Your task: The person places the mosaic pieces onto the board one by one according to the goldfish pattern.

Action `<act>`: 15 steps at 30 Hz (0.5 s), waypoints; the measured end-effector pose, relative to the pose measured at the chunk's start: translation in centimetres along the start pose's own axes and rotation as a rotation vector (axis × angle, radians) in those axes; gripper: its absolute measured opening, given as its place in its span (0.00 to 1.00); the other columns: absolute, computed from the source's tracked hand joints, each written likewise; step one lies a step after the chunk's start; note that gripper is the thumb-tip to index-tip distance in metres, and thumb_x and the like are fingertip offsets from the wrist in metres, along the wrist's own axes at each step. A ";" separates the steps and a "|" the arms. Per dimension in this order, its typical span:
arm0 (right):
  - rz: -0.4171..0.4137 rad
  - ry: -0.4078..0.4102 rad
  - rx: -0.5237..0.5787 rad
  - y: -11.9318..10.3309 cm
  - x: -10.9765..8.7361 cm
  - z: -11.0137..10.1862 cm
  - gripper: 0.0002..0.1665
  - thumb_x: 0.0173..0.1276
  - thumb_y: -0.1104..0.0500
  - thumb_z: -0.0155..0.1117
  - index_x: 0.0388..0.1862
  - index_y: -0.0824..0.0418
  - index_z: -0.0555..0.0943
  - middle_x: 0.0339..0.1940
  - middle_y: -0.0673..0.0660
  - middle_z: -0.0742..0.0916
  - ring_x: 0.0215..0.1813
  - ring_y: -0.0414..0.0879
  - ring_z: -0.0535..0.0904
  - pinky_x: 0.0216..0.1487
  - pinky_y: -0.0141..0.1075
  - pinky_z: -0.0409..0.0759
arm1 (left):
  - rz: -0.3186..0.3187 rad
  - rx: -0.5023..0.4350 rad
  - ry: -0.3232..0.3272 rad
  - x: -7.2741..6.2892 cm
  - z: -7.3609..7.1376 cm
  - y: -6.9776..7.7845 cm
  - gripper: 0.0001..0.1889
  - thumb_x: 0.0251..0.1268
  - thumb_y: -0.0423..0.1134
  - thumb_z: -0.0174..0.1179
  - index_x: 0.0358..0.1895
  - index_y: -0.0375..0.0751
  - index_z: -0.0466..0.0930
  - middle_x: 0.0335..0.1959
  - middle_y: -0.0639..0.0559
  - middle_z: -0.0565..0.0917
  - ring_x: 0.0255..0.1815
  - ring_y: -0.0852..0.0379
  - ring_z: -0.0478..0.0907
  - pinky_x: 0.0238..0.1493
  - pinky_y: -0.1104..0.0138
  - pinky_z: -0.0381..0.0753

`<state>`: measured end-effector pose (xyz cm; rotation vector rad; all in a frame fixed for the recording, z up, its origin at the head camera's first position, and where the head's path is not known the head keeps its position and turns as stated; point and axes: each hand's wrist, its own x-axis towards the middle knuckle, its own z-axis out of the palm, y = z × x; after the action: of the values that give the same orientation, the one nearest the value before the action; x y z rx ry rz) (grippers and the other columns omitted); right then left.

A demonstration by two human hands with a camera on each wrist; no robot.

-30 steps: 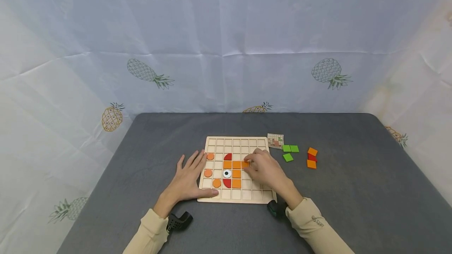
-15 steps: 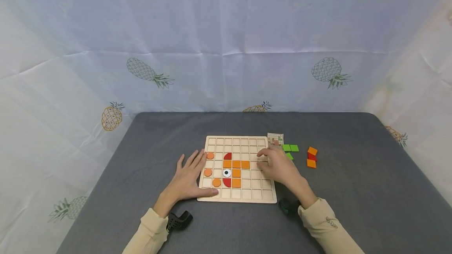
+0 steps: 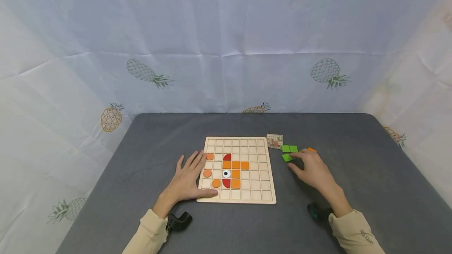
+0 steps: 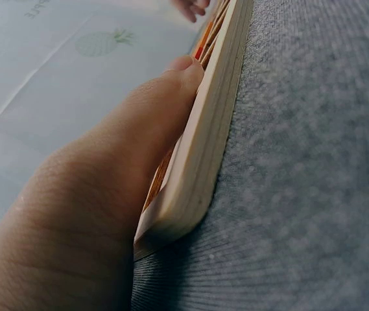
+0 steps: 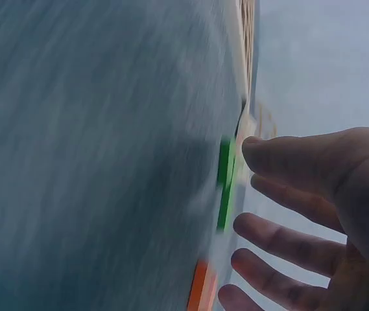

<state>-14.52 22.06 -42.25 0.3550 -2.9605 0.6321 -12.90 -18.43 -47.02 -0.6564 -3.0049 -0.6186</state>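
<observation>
A wooden grid board (image 3: pixel 256 173) lies on the grey table, holding orange square tiles (image 3: pixel 236 174), red quarter-round tiles (image 3: pixel 227 156), orange discs (image 3: pixel 207 173) and a white eye disc (image 3: pixel 226 174). My left hand (image 3: pixel 187 180) rests on its left edge, fingers spread, the thumb along the front rim in the left wrist view. To the right of the board, my right hand (image 3: pixel 313 169) is over the table with bent, parted fingers and nothing between them. Its fingertips are right by a loose green tile (image 3: pixel 287 157). The hand hides most of the loose orange and red tiles behind it.
Two more green tiles (image 3: pixel 289 148) lie side by side, just right of a small printed pattern card (image 3: pixel 274 140) at the board's top right corner. One orange tile (image 3: pixel 312 150) peeks out beyond the right hand. A pineapple-print cloth (image 3: pixel 222 81) hangs behind the table.
My right hand has let go of an orange tile, now lying in the grid, and moved right off the board to the loose tiles. My left hand has stayed put.
</observation>
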 end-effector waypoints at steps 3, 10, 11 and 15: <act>0.030 -0.007 -0.025 1.4 -0.5 -0.5 0.21 0.65 0.60 0.73 0.54 0.68 0.86 0.51 0.71 0.87 0.54 0.72 0.80 0.53 0.66 0.78 | -0.001 -0.002 0.001 0.0 0.0 0.0 0.66 0.46 0.81 0.60 0.83 0.42 0.49 0.85 0.45 0.52 0.86 0.39 0.48 0.77 0.30 0.39; 0.052 -0.006 -0.060 3.5 -1.7 -0.9 0.21 0.65 0.59 0.74 0.54 0.70 0.86 0.47 0.71 0.85 0.44 0.65 0.79 0.42 0.57 0.78 | 0.002 -0.003 -0.004 0.0 0.0 0.0 0.67 0.46 0.84 0.58 0.84 0.42 0.49 0.86 0.46 0.51 0.86 0.40 0.48 0.77 0.29 0.38; 0.057 -0.004 -0.065 3.7 -1.8 -0.8 0.22 0.65 0.59 0.74 0.54 0.71 0.86 0.47 0.71 0.85 0.44 0.64 0.79 0.41 0.56 0.78 | 0.005 -0.003 -0.005 0.0 0.0 0.0 0.67 0.46 0.84 0.57 0.84 0.42 0.49 0.86 0.46 0.51 0.86 0.40 0.48 0.77 0.29 0.38; 0.055 0.007 -0.075 4.1 -2.1 -0.9 0.21 0.64 0.60 0.74 0.53 0.72 0.86 0.49 0.73 0.84 0.49 0.70 0.79 0.50 0.63 0.77 | 0.007 -0.008 -0.005 -0.1 0.0 -0.1 0.67 0.46 0.84 0.58 0.83 0.42 0.49 0.86 0.45 0.52 0.86 0.39 0.48 0.77 0.29 0.38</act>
<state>-13.42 26.47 -43.30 0.2657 -2.9864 0.5255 -12.86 -18.52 -47.00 -0.6698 -3.0046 -0.6299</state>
